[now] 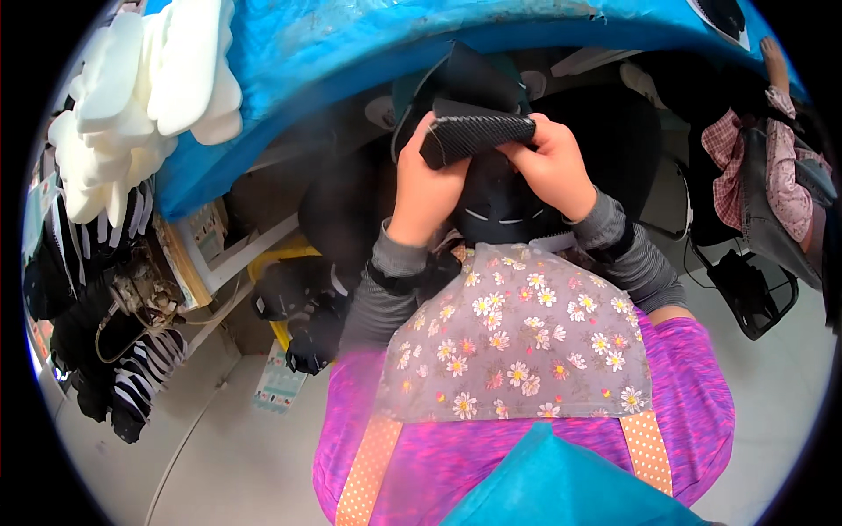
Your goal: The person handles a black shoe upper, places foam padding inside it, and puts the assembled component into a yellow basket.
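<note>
A black shoe upper (478, 138) with a ribbed, woven-looking surface is held up over my lap, near the blue table edge. My left hand (427, 195) grips its left end, with the thumb along the side. At the right end, my right hand (560, 168) pinches it between thumb and fingers. A dark flap (474, 77) stands up behind the textured part; whether it belongs to the same piece I cannot tell. Below my hands, more black material (500, 206) with pale curved lines rests on my lap, partly covered by my hands.
A blue-covered table (351, 53) curves across the front, with white foam shoe soles (189, 66) stacked at its left. Black-and-white pieces (149, 377) hang at left. A yellow bin (279, 259) stands near black pieces (307, 298). Another person's arm (783, 167) is at far right.
</note>
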`<state>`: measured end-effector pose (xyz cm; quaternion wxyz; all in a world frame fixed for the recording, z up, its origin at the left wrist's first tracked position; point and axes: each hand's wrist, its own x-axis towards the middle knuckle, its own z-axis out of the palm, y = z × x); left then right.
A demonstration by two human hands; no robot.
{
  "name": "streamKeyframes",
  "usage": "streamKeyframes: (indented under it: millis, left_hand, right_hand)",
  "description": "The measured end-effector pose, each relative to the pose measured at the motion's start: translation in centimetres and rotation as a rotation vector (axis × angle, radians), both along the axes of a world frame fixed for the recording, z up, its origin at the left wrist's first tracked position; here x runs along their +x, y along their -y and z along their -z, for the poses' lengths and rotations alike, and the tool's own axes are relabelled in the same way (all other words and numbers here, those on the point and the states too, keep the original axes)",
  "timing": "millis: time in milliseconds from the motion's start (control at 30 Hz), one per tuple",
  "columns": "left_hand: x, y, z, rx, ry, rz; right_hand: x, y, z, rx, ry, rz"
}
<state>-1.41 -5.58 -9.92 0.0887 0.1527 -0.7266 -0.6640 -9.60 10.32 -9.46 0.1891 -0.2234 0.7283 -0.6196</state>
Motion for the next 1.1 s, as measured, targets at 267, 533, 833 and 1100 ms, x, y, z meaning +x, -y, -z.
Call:
streamKeyframes:
  millis: [267,533,833,1100]
  left_hand:
    - [-1.2,0.1,0.6,0.023,0.105,0.066]
    - [-1.6,0.0,0.8,-0.014,0.053,0.025]
    - [-1.4,-0.6,-1.2,-0.258,0.176,0.048]
    - [-1.5,-0.5,-0.5,-0.083,0.097,0.027]
  right_hand:
    - [-0.5,-0.4,1.1,0.135,0.066,-0.023]
    - [-0.5,-0.1,2.5,0.050,0.066,0.003]
    - [-0.1,-1.2,3.1,-0.020,0.185,0.011]
    - [-0.5,-0.4,3.2,0.030,0.227,-0.015]
